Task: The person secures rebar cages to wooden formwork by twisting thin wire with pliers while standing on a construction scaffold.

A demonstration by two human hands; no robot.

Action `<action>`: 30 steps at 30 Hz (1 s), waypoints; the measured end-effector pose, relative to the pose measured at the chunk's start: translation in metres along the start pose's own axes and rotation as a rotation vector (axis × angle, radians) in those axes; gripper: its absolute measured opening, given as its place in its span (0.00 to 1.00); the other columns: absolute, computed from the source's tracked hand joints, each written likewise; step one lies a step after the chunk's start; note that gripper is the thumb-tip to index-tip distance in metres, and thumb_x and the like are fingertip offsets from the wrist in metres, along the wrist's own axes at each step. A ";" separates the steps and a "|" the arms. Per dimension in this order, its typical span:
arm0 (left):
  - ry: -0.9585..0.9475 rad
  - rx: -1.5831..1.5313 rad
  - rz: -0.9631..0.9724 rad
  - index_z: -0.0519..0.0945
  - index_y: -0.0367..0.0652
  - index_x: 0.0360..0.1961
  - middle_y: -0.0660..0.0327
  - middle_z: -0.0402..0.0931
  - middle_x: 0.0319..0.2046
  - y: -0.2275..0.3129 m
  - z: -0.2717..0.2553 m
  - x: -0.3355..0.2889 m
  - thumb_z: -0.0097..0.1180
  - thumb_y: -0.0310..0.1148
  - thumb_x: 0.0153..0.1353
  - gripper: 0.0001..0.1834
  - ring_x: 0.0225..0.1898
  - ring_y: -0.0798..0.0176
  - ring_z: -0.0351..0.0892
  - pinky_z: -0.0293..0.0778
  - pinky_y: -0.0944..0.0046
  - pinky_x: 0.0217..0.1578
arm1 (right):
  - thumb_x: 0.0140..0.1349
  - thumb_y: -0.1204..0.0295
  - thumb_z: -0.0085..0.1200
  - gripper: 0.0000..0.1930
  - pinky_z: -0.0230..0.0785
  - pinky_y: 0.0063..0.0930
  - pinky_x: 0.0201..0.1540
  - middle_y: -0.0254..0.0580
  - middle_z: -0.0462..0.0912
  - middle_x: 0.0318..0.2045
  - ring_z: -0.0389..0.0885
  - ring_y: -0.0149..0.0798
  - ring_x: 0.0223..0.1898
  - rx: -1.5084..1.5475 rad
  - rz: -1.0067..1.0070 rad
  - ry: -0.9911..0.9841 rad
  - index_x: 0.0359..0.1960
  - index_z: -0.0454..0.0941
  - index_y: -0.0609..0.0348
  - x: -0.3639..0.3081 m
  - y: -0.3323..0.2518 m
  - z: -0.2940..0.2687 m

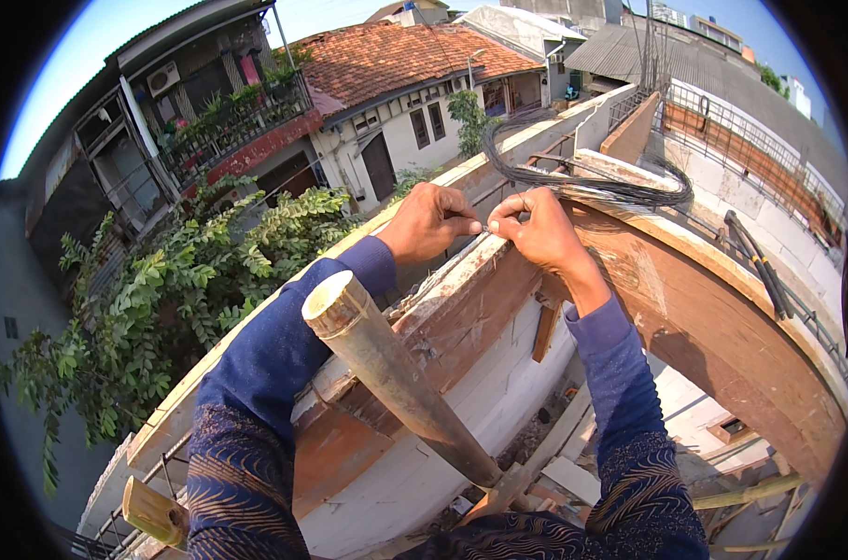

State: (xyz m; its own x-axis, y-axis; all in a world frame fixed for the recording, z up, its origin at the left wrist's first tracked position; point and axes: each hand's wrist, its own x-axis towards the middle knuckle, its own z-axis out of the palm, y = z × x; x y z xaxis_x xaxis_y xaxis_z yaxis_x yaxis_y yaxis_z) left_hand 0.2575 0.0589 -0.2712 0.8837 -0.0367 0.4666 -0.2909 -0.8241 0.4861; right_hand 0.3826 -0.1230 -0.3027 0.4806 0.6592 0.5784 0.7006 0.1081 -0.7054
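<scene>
Above the top edge of a wooden formwork board [466, 280], my left hand [430, 224] and my right hand [540, 233] meet. Thumb and forefinger of each are pinched together, the fingertips nearly touching. Something small and thin seems to lie between them, too small to name. Just beyond my right hand, a loose coil of thin dark wire [643, 191] rests across the top of the formwork. A long-handled tool [760, 266] with dark handles and yellowish marks lies farther right on the board edge; its jaws are not clear.
A bamboo pole [400, 373] rises tilted between my forearms, and another bamboo end [153, 513] sticks up at lower left. Steel bars [167, 471] run inside the formwork. A leafy tree [190, 299] stands outside at left. Planks and rubble [559, 411] lie below.
</scene>
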 end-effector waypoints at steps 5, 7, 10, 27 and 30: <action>-0.113 -0.078 -0.394 0.88 0.35 0.31 0.63 0.85 0.28 0.016 -0.001 0.018 0.68 0.26 0.60 0.05 0.31 0.73 0.78 0.76 0.64 0.34 | 0.54 0.75 0.66 0.04 0.70 0.27 0.31 0.37 0.84 0.22 0.78 0.27 0.26 -0.043 0.001 0.004 0.30 0.89 0.62 -0.001 0.000 -0.004; 0.019 -0.173 -0.212 0.87 0.33 0.31 0.61 0.86 0.29 0.013 0.005 0.009 0.69 0.25 0.59 0.05 0.32 0.73 0.80 0.77 0.64 0.34 | 0.54 0.75 0.66 0.05 0.70 0.28 0.31 0.37 0.85 0.22 0.79 0.27 0.25 -0.024 0.009 0.007 0.30 0.89 0.62 -0.001 0.002 -0.004; 0.176 -0.055 0.057 0.88 0.37 0.33 0.59 0.86 0.29 0.002 0.008 -0.004 0.71 0.25 0.55 0.05 0.31 0.64 0.84 0.77 0.62 0.32 | 0.54 0.75 0.68 0.05 0.71 0.27 0.30 0.38 0.84 0.22 0.78 0.27 0.26 -0.027 0.013 0.033 0.30 0.88 0.65 -0.001 -0.002 0.000; 0.124 0.291 0.332 0.87 0.36 0.34 0.54 0.79 0.29 0.001 0.012 -0.008 0.66 0.21 0.54 0.05 0.32 0.47 0.81 0.76 0.54 0.34 | 0.57 0.74 0.67 0.15 0.76 0.47 0.38 0.47 0.81 0.48 0.86 0.52 0.35 -0.675 -0.171 0.570 0.47 0.85 0.59 -0.021 -0.028 -0.061; 0.113 0.260 0.305 0.87 0.36 0.34 0.55 0.79 0.30 -0.001 0.014 -0.009 0.66 0.21 0.56 0.04 0.33 0.48 0.81 0.76 0.54 0.35 | 0.56 0.72 0.68 0.17 0.77 0.47 0.39 0.50 0.81 0.51 0.86 0.54 0.37 -0.956 -0.174 0.362 0.47 0.85 0.60 -0.020 -0.019 -0.068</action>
State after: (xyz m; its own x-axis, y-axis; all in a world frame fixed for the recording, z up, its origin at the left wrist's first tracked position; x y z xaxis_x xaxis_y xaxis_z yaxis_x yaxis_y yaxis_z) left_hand 0.2543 0.0519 -0.2859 0.7213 -0.2509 0.6456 -0.4182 -0.9008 0.1172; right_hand 0.3952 -0.1890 -0.2731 0.3519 0.4105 0.8413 0.8256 -0.5595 -0.0723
